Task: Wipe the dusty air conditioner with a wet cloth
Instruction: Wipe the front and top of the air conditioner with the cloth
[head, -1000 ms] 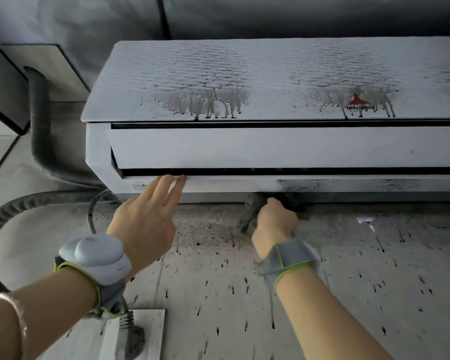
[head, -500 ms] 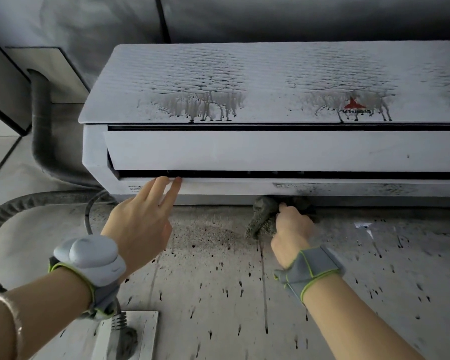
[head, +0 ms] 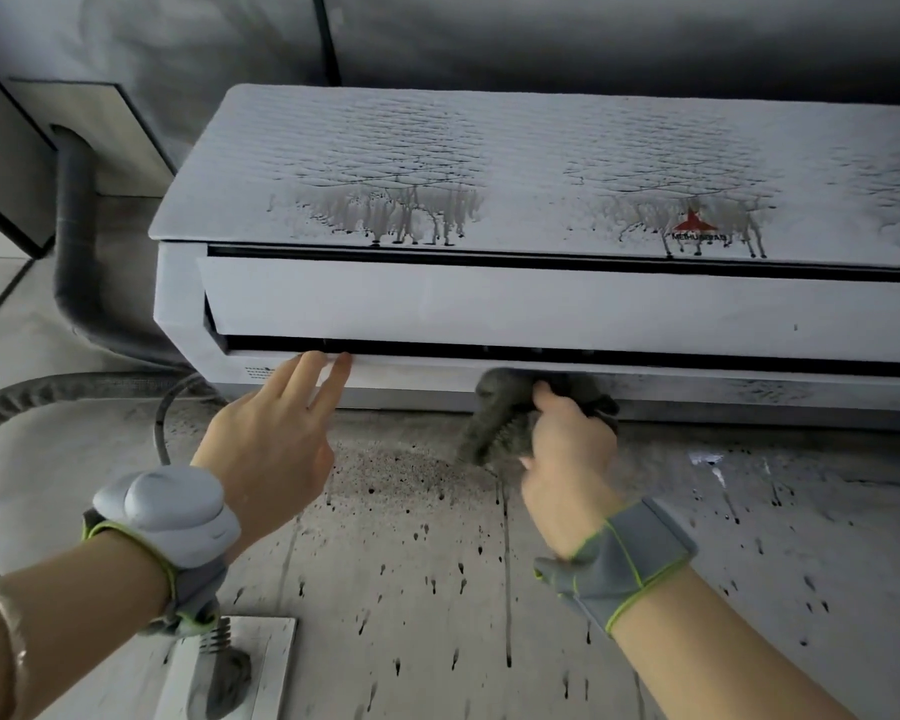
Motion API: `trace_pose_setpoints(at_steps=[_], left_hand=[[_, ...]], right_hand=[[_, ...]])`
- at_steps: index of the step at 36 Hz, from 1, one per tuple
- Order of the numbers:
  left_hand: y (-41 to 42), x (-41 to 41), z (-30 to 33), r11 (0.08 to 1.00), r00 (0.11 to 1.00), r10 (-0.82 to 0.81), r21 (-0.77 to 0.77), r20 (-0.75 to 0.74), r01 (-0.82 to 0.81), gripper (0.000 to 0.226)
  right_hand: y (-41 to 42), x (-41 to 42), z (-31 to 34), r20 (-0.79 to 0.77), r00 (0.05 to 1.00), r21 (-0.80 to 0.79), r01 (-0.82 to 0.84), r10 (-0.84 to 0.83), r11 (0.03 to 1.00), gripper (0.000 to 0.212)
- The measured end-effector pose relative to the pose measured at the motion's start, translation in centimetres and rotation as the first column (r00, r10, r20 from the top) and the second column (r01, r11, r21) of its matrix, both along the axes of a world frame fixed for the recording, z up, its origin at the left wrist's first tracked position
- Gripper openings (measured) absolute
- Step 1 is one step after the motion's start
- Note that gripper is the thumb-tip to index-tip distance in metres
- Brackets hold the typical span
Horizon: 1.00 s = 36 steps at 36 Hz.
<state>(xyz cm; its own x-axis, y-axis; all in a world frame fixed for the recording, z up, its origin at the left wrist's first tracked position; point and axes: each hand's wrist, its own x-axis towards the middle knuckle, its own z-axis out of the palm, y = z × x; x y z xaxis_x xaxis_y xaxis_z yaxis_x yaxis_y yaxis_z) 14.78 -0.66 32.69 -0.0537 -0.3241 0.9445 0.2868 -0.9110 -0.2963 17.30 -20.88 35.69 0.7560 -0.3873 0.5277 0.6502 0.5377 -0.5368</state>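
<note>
A white wall air conditioner (head: 541,163) fills the upper half of the view, its front panel streaked with dark dust runs. My right hand (head: 567,459) grips a dirty grey cloth (head: 500,413) bunched against the unit's underside, near the middle. To the right of the cloth the bottom edge is still grey with dust. My left hand (head: 276,433) has straight fingers whose tips touch the lower lip just under the vent slot, at the unit's left end.
The wall (head: 411,589) below the unit is spattered with dark drips. A grey insulated pipe (head: 74,252) and a thin cable (head: 165,407) run from the unit's left side. A white socket with a plug (head: 224,667) sits at the bottom left.
My right hand has carried the cloth rightward along the underside and a little up onto the bottom edge. The left hand has stayed at the left end.
</note>
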Motion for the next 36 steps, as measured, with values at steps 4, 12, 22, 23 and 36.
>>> trace_pose_setpoints(at_steps=[4, 12, 22, 23, 36], left_hand=[[-0.1, -0.1, -0.1, 1.0, 0.999, -0.014, -0.027, -0.05, 0.013, 0.074], [0.1, -0.8, 0.2, 1.0, 0.996, 0.013, -0.004, -0.087, -0.014, 0.077], [-0.7, 0.6, -0.4, 0.996, 0.995, -0.044, -0.076, -0.094, 0.037, 0.081], [-1.0, 0.7, -0.5, 0.994, 0.994, -0.062, -0.092, -0.092, 0.053, 0.081], [-10.8, 2.7, -0.2, 0.983, 0.983, -0.167, 0.07, -0.074, 0.172, 0.066]], right_hand=[[0.9, -0.8, 0.5, 0.004, 1.0, 0.037, -0.007, 0.007, 0.999, 0.048], [-1.2, 0.9, 0.2, -0.095, 0.994, 0.076, 0.059, -0.051, 0.995, 0.044], [-3.0, -0.3, 0.0, -0.002, 0.995, -0.001, 0.104, -0.104, 0.995, 0.052], [-3.7, 0.0, 0.1, -0.025, 0.992, -0.009, 0.127, -0.127, 0.992, 0.053], [-6.3, -0.7, 0.2, 0.003, 0.999, -0.031, 0.045, -0.045, 0.998, 0.054]])
